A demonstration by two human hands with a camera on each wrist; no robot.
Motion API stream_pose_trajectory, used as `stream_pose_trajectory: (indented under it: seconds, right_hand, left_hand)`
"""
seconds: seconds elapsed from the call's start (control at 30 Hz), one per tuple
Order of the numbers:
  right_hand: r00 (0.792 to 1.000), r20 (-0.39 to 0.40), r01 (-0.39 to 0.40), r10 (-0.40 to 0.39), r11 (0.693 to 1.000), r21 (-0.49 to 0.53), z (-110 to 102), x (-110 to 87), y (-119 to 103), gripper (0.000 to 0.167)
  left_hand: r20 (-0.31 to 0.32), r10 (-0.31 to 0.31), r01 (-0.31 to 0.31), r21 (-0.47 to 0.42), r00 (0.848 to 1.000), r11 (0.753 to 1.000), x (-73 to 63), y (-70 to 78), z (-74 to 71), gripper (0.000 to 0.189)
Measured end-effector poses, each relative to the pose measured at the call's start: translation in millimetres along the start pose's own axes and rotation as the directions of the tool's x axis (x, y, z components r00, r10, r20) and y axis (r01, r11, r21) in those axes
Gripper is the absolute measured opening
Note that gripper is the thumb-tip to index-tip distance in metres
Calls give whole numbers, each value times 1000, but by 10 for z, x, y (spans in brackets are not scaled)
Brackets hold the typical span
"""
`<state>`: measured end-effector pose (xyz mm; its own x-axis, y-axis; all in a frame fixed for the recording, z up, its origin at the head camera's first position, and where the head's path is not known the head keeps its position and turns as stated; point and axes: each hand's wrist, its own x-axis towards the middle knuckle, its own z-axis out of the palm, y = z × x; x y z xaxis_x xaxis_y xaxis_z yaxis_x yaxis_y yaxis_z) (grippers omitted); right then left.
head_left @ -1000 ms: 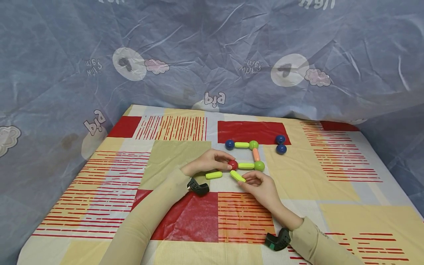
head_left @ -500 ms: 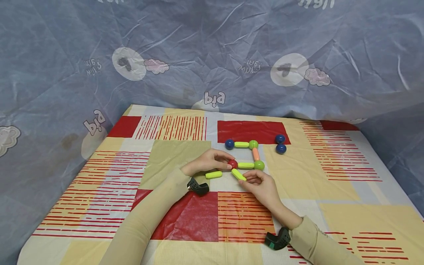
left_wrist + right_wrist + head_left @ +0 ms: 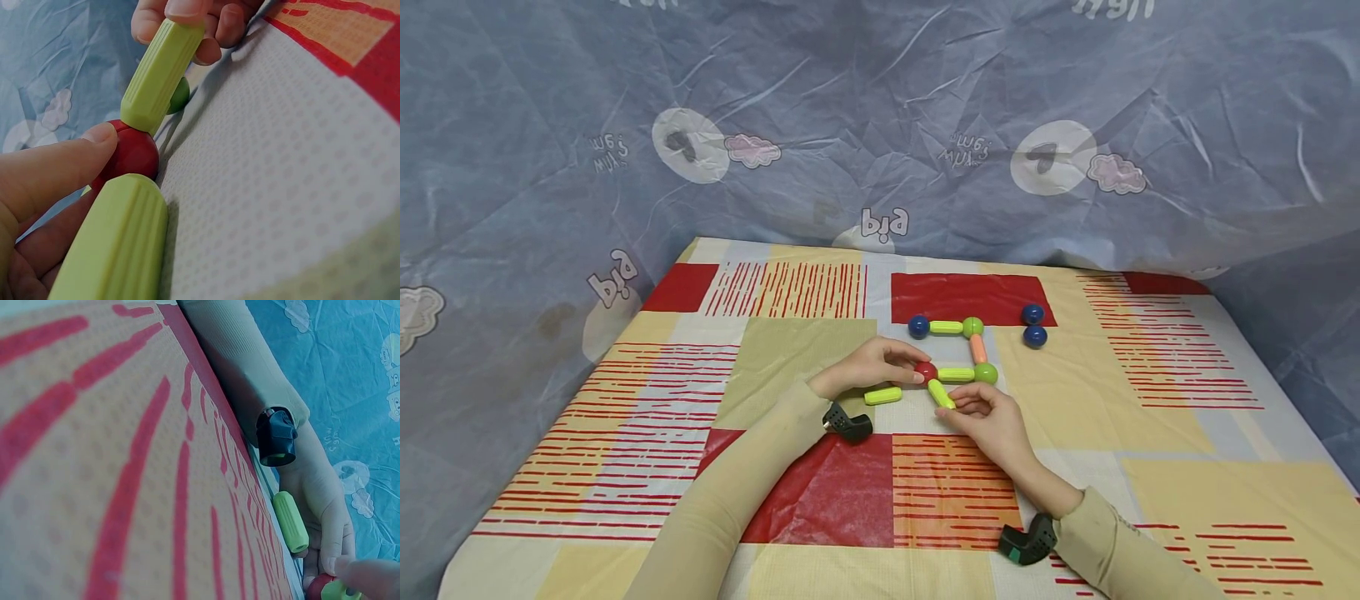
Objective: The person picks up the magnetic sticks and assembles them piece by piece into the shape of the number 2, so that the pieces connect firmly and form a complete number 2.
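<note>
My left hand [image 3: 874,365] grips a red ball [image 3: 927,372] between thumb and fingers. A yellow-green magnetic rod [image 3: 940,394] is pinched by my right hand [image 3: 992,425], fingertips at its near end. In the left wrist view, that rod's other end meets the red ball [image 3: 139,155]. From the ball a second yellow-green rod [image 3: 957,375] runs right to a green ball [image 3: 987,373]. An orange rod [image 3: 978,349] links this to another green ball [image 3: 973,326], followed by a rod [image 3: 947,327] and a blue ball [image 3: 919,326].
A loose yellow-green rod [image 3: 883,396] lies beside my left wrist. Two blue balls, one farther back [image 3: 1033,314] and one nearer [image 3: 1035,337], sit to the right of the joined pieces. A patterned cloth [image 3: 805,500] covers the table; a blue-grey curtain [image 3: 850,125] hangs behind.
The rod in my right hand has turned slightly, its far end shifting right and up against the red ball. My left hand stays in place on the ball.
</note>
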<state>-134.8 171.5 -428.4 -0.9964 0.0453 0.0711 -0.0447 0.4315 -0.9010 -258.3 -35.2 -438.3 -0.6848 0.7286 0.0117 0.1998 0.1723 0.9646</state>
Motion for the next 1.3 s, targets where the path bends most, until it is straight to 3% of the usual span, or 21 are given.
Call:
stream_pose_trajectory:
  seconds: [0.17,0.4,0.63,1.3]
  right_hand:
    - [999,34,0,-1,1000,23,7,4,12,37]
    - [997,82,-13,6,996,89,14,4,8,28]
    - [996,90,-15,12,1000,25,27,34,11,30]
    - [991,134,-1,-3,1000,30,65,77,18,31]
  left_hand:
    - [-5,-3,3,20,1000,1000,0,5,-1,34]
    - [-22,-8,9,41,1000,999,-5,17,1,34]
    - [-15,-2,3,32,1000,999,-7,12,0,35]
    - [-10,11,-11,8,1000,1000,-13,7,4,33]
